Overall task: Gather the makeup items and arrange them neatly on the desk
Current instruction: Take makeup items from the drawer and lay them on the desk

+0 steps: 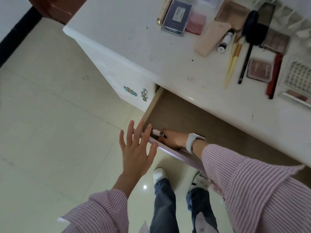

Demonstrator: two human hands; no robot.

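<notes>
The white desk (138, 52) has its drawer (181, 113) pulled out. My right hand (173, 138) reaches down into the drawer's front left corner and grips a small pale pink tube (157, 132) there. My left hand (136, 145) is spread with straight fingers, its fingertips touching the drawer's front edge (168, 149). Makeup lies in rows on the desk top: a purple case (177, 15), a pink compact (196, 24), a beige tube (211, 38), a white tube (224, 42), thin brushes (234, 59), a black brush (252, 31) and several palettes (259, 69).
A closed drawer with a blue and silver handle (130, 91) sits left of the pulled-out one. Pale floor tiles (50, 115) spread to the left. My legs and white shoes (159, 174) stand below the drawer. A dark baseboard (18, 29) runs at the far left.
</notes>
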